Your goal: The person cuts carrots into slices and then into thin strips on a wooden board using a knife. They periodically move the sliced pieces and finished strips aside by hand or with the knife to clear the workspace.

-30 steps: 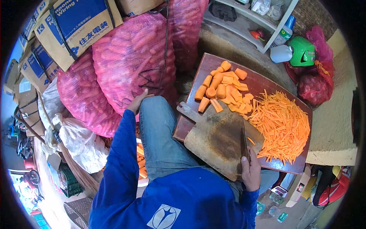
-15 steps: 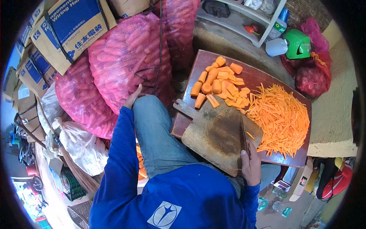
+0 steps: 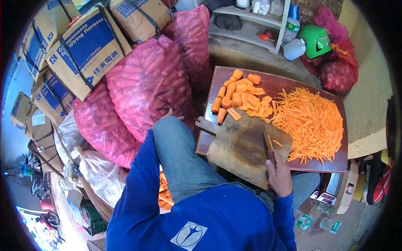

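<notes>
My right hand (image 3: 279,178) is closed around the handle of a knife (image 3: 268,141), whose blade lies over the right part of a worn wooden cutting board (image 3: 236,146). A few carrot strips (image 3: 277,143) lie beside the blade. My left hand (image 3: 164,114) is beside my raised knee, in front of a pink mesh sack of carrots (image 3: 146,83); the knee hides much of it, and the fingers that show are stretched out, holding nothing visible. Peeled carrot pieces and slices (image 3: 236,98) lie beyond the board, and a large heap of carrot shreds (image 3: 312,125) sits to its right.
A dark red low table (image 3: 289,85) bears the board and carrots. Strapped cardboard boxes (image 3: 88,50) are stacked at the left above the sacks. Carrots (image 3: 164,194) lie below my left leg. At the back right are a grey shelf (image 3: 251,35) and a green helmet-like object (image 3: 317,42).
My left hand has moved lower, and the knee now hides more of it. My right hand still holds the knife, its blade now tilted differently over the board. The whole view has shifted slightly.
</notes>
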Available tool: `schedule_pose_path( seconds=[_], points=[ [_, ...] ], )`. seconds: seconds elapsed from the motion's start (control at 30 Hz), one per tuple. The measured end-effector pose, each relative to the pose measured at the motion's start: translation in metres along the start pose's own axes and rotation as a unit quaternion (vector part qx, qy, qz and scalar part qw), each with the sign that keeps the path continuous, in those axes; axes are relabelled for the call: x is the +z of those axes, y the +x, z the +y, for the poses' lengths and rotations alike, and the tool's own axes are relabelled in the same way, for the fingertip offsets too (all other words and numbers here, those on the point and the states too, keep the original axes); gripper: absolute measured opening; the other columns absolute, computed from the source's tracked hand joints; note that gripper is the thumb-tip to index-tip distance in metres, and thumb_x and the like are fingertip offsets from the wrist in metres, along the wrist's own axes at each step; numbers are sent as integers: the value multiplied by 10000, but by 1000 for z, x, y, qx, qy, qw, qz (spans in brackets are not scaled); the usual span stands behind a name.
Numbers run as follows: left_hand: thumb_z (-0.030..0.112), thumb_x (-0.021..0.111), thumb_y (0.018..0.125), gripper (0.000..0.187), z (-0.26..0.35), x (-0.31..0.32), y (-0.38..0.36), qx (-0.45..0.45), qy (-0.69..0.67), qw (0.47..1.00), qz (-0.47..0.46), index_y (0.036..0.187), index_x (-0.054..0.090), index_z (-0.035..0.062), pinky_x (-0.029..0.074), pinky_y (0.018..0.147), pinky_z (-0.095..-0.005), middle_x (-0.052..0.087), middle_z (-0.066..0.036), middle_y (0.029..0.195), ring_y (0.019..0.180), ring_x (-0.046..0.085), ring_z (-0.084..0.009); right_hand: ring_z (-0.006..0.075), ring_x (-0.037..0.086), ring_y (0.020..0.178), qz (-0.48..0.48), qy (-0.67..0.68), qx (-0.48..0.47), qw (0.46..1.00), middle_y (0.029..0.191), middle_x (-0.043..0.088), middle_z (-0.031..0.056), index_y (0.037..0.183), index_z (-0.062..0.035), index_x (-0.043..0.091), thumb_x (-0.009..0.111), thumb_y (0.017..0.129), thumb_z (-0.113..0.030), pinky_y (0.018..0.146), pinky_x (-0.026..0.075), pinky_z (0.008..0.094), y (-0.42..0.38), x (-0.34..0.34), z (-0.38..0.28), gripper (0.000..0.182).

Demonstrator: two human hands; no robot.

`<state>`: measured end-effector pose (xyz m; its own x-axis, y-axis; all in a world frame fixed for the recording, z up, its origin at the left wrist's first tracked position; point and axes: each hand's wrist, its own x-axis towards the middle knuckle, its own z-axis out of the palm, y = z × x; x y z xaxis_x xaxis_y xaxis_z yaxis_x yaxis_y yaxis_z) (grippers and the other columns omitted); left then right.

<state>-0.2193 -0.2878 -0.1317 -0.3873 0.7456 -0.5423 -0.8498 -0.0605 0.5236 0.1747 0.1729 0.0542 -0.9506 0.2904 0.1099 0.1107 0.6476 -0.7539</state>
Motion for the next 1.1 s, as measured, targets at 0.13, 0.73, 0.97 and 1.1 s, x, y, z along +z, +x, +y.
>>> schedule_pose_path(
  seconds=[0.13, 0.73, 0.97, 1.1],
  points=[
    [736, 514, 1047, 904, 5, 21, 7, -11, -30, 999, -39, 1543, 545, -19, 577, 979, -435, 754, -190, 1256, 1089, 729, -282, 522, 712, 833, -11, -21, 9, 1000, 852, 689, 327, 1431, -16, 555, 661, 1041, -203, 713, 539, 548, 0, 2, -3, 445],
    [712, 522, 1053, 866, 61, 103, 25, 70, -11, 996, -59, 1521, 566, -16, 577, 970, -429, 757, -183, 1245, 1080, 728, -275, 496, 719, 1081, -8, -16, 45, 999, 1131, 720, 329, 1403, 42, 590, 654, 1031, -168, 909, 564, 469, -2, -4, -17, 433],
    [703, 525, 1055, 852, 115, 151, 32, 125, 15, 990, -67, 1512, 574, -15, 577, 967, -427, 758, -180, 1240, 1077, 728, -272, 490, 722, 1080, -16, -3, 46, 999, 1120, 719, 328, 1425, 34, 581, 659, 1028, -167, 915, 563, 467, -2, -2, -9, 452],
    [698, 527, 1057, 844, 154, 180, 36, 159, 31, 984, -79, 1507, 578, -14, 577, 965, -425, 759, -178, 1238, 1075, 728, -271, 542, 712, 849, 2, -16, -4, 1000, 872, 705, 324, 1440, -20, 554, 667, 1037, -218, 724, 542, 570, -2, 3, 0, 463]
  ],
)
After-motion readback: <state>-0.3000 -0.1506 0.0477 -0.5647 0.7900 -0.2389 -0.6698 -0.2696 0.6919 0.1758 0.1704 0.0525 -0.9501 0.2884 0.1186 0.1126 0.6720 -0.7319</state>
